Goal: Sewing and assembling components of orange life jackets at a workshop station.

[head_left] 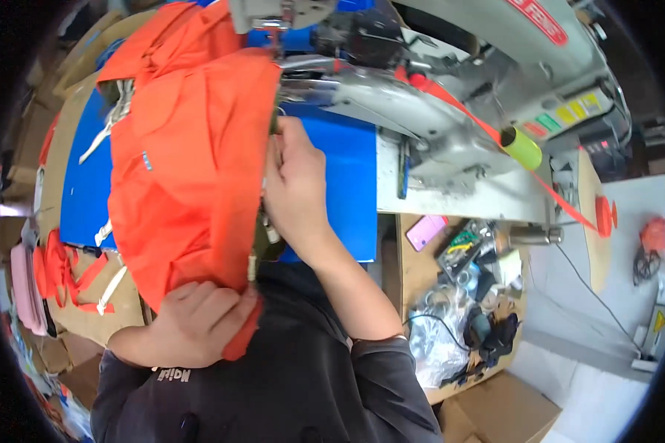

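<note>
A large orange-red fabric bag (pixel 185 148), like a backpack, lies across the blue work surface (pixel 351 177) with its far edge at the sewing machine's needle area (pixel 275 37). My left hand (pixel 199 325) is closed on the near end of the bag, fingers curled over a fold of the cloth close to my body. My right hand (pixel 297 188) grips the bag's right edge below the needle area, thumb on top. Darker green cloth shows under that edge. White cords and buckles hang from the bag's left side.
The grey sewing machine arm (pixel 428 118) spans the upper right, with a red strap (pixel 465 111) running through a yellow-green tube (pixel 521 148). On a wooden shelf (pixel 414 273) lie a pink phone (pixel 425 232), plastic bags and black parts. Red straps (pixel 59 269) lie at left.
</note>
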Demonstrator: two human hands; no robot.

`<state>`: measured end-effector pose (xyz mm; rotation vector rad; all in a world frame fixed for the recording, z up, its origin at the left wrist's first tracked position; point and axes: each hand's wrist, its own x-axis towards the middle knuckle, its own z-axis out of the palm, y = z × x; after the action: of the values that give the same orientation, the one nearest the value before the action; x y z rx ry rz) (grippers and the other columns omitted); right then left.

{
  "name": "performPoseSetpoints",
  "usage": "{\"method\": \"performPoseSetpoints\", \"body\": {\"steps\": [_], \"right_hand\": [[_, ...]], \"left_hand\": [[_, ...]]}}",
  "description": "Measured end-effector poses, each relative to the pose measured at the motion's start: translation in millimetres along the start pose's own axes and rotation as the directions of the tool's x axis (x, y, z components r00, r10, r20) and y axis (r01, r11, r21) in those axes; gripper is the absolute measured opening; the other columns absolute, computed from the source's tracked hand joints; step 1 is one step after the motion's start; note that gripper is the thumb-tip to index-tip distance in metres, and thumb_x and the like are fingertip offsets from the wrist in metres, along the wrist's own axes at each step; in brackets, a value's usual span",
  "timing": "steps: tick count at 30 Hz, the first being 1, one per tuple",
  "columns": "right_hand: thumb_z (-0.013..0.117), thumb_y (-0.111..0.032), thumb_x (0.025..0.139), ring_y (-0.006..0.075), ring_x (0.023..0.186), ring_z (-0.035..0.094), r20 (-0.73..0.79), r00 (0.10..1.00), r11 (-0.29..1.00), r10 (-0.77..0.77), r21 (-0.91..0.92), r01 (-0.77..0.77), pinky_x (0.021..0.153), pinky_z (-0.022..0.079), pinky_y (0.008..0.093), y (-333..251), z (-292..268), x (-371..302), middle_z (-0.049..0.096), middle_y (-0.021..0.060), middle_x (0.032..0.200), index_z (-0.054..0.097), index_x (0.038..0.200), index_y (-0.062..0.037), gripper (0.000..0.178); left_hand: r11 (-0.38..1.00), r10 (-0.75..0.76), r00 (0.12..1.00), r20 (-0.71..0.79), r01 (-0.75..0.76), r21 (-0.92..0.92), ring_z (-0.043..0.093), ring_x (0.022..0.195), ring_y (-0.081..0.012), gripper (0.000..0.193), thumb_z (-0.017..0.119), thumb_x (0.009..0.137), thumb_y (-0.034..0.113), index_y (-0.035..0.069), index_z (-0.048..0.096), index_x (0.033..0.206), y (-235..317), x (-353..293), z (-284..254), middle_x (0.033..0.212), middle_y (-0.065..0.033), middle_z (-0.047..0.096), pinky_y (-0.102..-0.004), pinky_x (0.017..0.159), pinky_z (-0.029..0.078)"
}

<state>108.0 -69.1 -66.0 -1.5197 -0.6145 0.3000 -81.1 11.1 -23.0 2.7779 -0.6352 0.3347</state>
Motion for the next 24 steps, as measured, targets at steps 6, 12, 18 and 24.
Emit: {"method": "performPoseSetpoints", "body": {"steps": [6, 12, 18, 24], "right_hand": [[0.048, -0.008, 0.092, 0.0461, 0.079, 0.061, -0.052, 0.979, 0.970, -0.197, -0.156, 0.187, 0.066, 0.047, 0.0500, 21.5, 12.5, -9.8, 0.062, 0.0272, 0.086, 0.041, 0.113, -0.0004, 0.024], [0.044, -0.007, 0.092, 0.0505, 0.090, 0.059, -0.075, 0.997, 0.989, 0.016, -0.146, -0.026, 0.073, 0.048, 0.0519, 8.5, 27.1, -17.9, 0.060, 0.0309, 0.098, 0.036, 0.116, 0.0027, 0.027], [0.057, -0.004, 0.088, 0.0428, 0.077, 0.063, -0.147, 0.974, 0.985, -0.174, -0.033, 0.171, 0.065, 0.050, 0.0433, 17.6, -2.4, -13.6, 0.062, 0.0261, 0.089, 0.048, 0.113, 0.0060, 0.028], [0.056, -0.004, 0.089, 0.0360, 0.063, 0.061, -0.142, 0.975, 0.967, -0.170, -0.215, 0.137, 0.056, 0.047, 0.0396, 7.0, -3.0, -1.4, 0.060, 0.0207, 0.072, 0.055, 0.105, 0.0002, 0.017]], "left_hand": [[0.997, -0.020, 0.986, -0.166, 0.032, 0.071, 0.053, 0.071, -0.0233, 0.045, 0.071, 0.064, 0.012, -0.006, 0.066, 0.104, 1.5, -7.5, 3.5, 0.090, -0.0097, 0.051, -0.0349, 0.062, 0.044], [0.987, 0.039, 0.984, -0.171, -0.011, 0.162, 0.062, 0.094, -0.0311, 0.038, 0.068, 0.076, 0.017, -0.004, 0.064, 0.108, 6.0, 1.7, 2.7, 0.113, -0.0180, 0.061, -0.0391, 0.079, 0.049], [0.997, 0.072, 0.996, -0.044, -0.071, 0.026, 0.062, 0.109, -0.0332, 0.026, 0.062, 0.085, 0.016, -0.003, 0.063, 0.102, -8.2, -9.0, -9.8, 0.115, -0.0212, 0.064, -0.0394, 0.087, 0.049], [0.988, 0.106, 0.992, -0.070, -0.096, 0.124, 0.063, 0.106, -0.0313, 0.028, 0.058, 0.089, 0.020, 0.000, 0.062, 0.108, -7.8, -9.5, -5.9, 0.117, -0.0207, 0.064, -0.0375, 0.088, 0.048]]}}
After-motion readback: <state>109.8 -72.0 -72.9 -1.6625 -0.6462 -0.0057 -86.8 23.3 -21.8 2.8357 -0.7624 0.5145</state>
